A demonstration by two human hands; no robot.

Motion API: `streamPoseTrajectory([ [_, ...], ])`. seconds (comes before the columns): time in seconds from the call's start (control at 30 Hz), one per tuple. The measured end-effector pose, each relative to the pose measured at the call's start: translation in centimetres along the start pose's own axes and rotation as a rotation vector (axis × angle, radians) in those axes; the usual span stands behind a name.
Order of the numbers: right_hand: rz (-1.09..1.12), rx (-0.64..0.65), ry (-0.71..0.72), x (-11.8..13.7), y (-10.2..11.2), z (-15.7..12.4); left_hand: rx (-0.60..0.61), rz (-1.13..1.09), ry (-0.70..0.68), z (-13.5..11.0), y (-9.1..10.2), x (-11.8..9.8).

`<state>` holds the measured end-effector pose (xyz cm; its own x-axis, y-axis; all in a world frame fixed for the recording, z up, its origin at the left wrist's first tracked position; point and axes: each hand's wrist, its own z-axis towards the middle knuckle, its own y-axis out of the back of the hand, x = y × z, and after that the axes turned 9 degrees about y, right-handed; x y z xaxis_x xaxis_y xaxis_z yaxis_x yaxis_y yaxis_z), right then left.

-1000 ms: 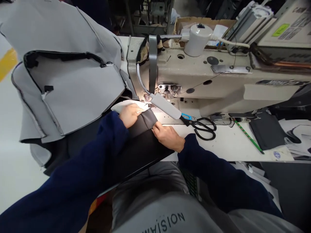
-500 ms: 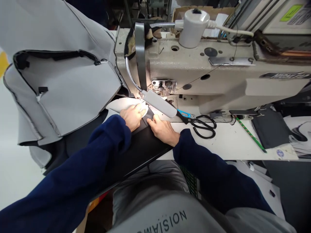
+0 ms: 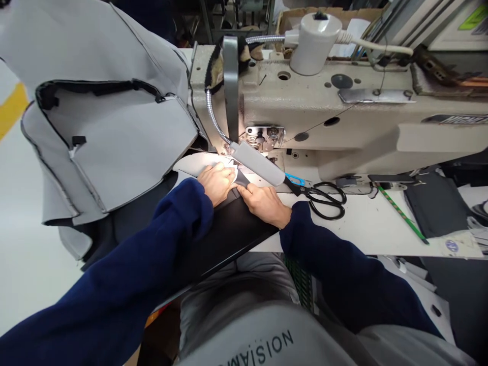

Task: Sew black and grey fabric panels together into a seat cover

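Beside the needle area of the sewing machine (image 3: 366,114), my left hand (image 3: 216,184) lies with curled fingers gripping a pale fabric piece (image 3: 190,162). My right hand (image 3: 265,204) is just to its right, thumb and fingers pinching the dark grey fabric (image 3: 241,179) close to the left fingertips. That fabric joins a large black cover (image 3: 221,236) spread under both forearms. The needle and presser foot are mostly hidden behind the lamp head (image 3: 259,163), whose light falls on the pale piece.
A large grey sewn cover (image 3: 133,142) is heaped at the left. Black-handled scissors (image 3: 324,200) lie right of my right hand, beside a blue tool (image 3: 295,179). Farther right is a green pencil (image 3: 403,213) and stacked dark fabric (image 3: 438,203).
The whole scene has shifted slightly rightward in view. My right thumb and left fingertips are closer together on the fabric. Scissors and lamp keep their places on the machine bed.
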<state>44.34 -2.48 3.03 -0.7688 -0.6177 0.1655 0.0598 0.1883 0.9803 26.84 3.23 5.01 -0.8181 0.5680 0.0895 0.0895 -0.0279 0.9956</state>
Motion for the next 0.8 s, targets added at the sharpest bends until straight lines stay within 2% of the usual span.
streamPoseTrajectory([
  [0.13,-0.044,-0.024,0.026,-0.1,0.3,0.2,-0.013,-0.026,0.017,0.3,-0.3,-0.1],
  [0.23,-0.121,-0.101,0.129,0.0,0.9,0.0,-0.038,-0.085,0.076,0.5,-0.6,-0.2],
  [0.37,-0.065,-0.18,0.528,0.6,0.5,-0.5,-0.039,-0.158,0.136,0.9,-0.9,-0.5],
  [0.43,-0.007,-0.185,0.68,1.4,-0.3,-0.6,-0.022,-0.17,0.144,1.0,-1.0,-1.0],
  [0.5,0.019,-0.181,0.699,2.4,-0.9,-0.5,-0.014,-0.159,0.156,1.0,-1.0,-1.5],
  [0.6,0.028,-0.173,0.642,3.6,-1.5,-0.1,-0.024,-0.132,0.168,0.9,-1.0,-2.0],
  [0.8,0.049,-0.216,0.581,4.2,-2.0,0.6,0.03,-0.105,0.183,0.9,-1.2,-1.8],
])
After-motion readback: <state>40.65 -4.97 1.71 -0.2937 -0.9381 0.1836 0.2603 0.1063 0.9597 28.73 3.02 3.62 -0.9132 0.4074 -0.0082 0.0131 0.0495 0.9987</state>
